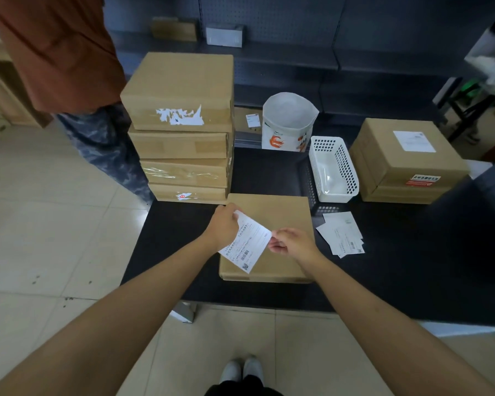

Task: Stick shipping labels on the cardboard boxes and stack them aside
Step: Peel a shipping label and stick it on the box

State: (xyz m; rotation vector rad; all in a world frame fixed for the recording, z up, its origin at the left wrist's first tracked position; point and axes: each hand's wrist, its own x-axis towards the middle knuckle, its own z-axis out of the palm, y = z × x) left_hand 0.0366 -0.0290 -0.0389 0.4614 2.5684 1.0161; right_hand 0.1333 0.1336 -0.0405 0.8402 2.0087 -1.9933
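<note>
We stand at a dark table (412,281). Far left on it, a stack of unlabelled boxes (183,132); far right, a labelled box (406,161) with a sticker already on its top, so that looks like the done pile. Between them sit a white basket (333,170) and a paper bag (289,121). Another person (69,67) stands beyond the table's left corner.

The flat box (272,224) lies directly under both our hands, centred in front of us. Spare labels (342,234) lie just right of it on the table.

The shipping label (247,244) is held above the box, not yet down. Its long axis runs diagonally, from far-left to near-right relative to the box edges, so we judge it needs a twist to square up before pressing.

Left hand (223,227) pinches the label's far-left corner, arm reaching straight forward. Right hand (290,242) pinches the right edge with thumb and fingers, wrist bent inward. We cannot tell whether the backing is peeled off. Both hands are about equally near the box top.
</note>
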